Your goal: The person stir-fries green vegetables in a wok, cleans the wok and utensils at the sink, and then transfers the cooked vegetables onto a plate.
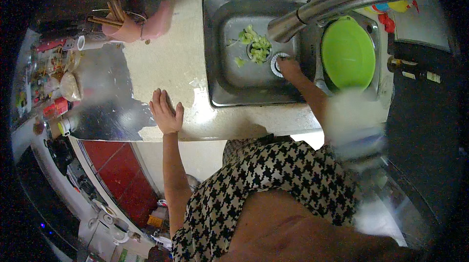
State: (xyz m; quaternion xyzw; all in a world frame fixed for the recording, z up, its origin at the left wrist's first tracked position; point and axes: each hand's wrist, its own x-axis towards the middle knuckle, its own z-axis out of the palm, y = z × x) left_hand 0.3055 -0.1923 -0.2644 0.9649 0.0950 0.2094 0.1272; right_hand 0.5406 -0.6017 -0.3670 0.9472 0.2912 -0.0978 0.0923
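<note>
My right hand (290, 69) reaches down into the stainless steel sink (227, 88), its fingers on a round piece with a ridged white rim (274, 65), which looks like a sink strainer. The hand hides its right side. Just left of it, pale green leafy vegetable scraps (260, 47) lie in and around the round drain. A few smaller bits sit apart on the sink floor. My left hand (166, 112) rests flat on the worn cream countertop (172, 57), left of the sink, thumb apart, with nothing in it.
The metal faucet (337, 3) arches over the sink's right part. A bright green plastic basin (348, 55) fills the smaller bowl. Dark bottles (410, 69) lie at the right. Back left stands a pink holder (122, 27) with wooden utensils; bags and jars crowd the left end.
</note>
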